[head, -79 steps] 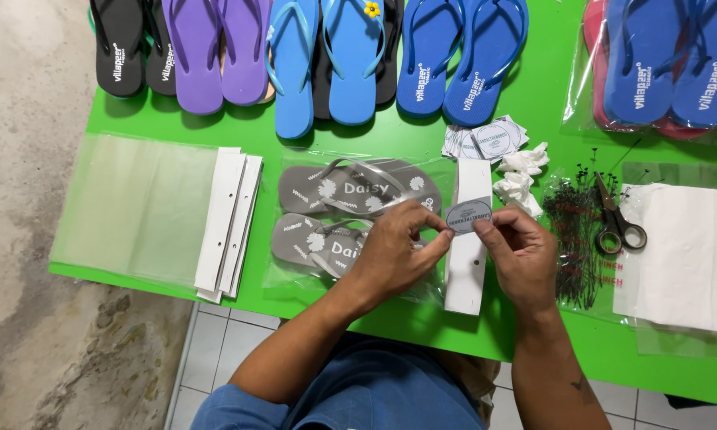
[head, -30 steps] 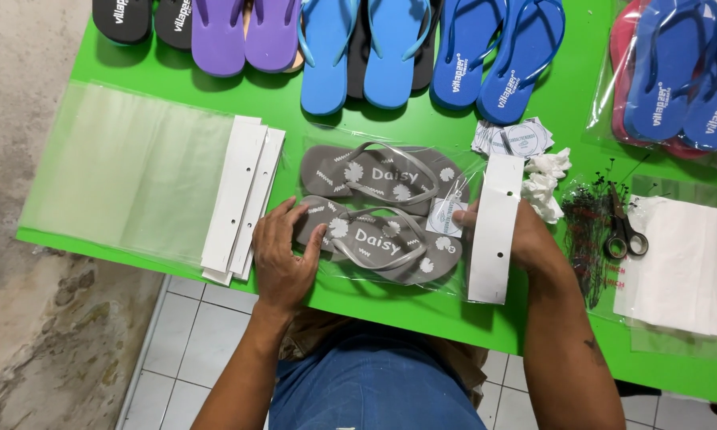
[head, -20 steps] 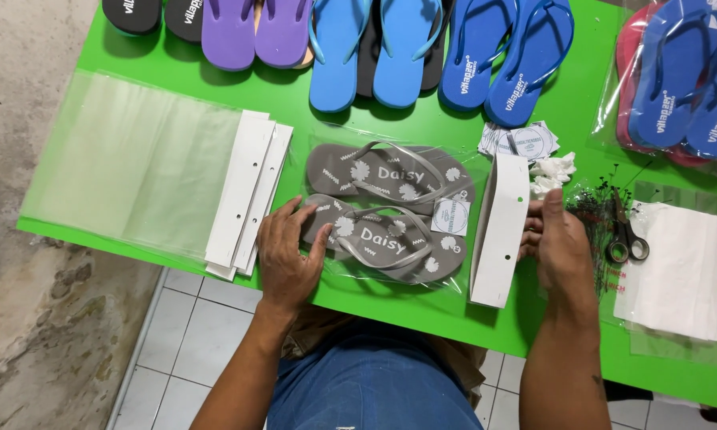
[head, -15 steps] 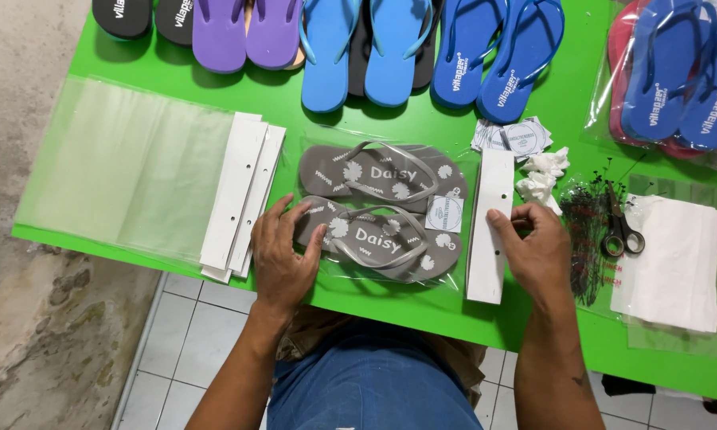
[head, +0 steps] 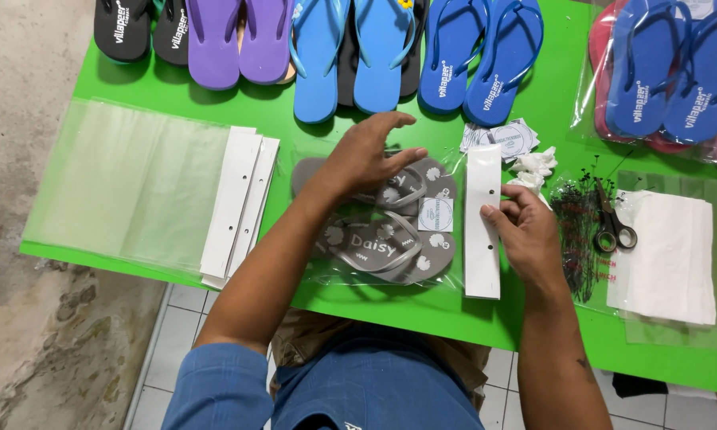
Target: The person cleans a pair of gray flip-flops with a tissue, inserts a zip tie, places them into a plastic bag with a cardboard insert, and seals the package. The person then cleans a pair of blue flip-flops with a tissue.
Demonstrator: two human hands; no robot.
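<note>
On the green table (head: 175, 91), the grey sandals (head: 390, 239) lie bagged in clear plastic under the left hand (head: 366, 155), which hovers open. The right hand (head: 525, 231) pinches the white header card (head: 482, 223) at the bag's mouth. Closing the bag seems the step in hand; next the card needs squaring over the opening.

A green table (head: 549, 103) carries everything. Along its far edge lie flip-flops: black (head: 123, 28), purple (head: 239, 40), light blue (head: 350, 52) and blue (head: 486, 56), with bagged blue ones (head: 669, 72) at the right. At the left lie clear bags (head: 127, 183) with white header cards (head: 239, 207). In the middle lies a bagged grey pair (head: 382, 239), beside it a white card (head: 482, 223). Right of that lie labels (head: 506, 137), black ties (head: 575, 231), scissors (head: 611, 223) and white sheets (head: 665, 255).
</note>
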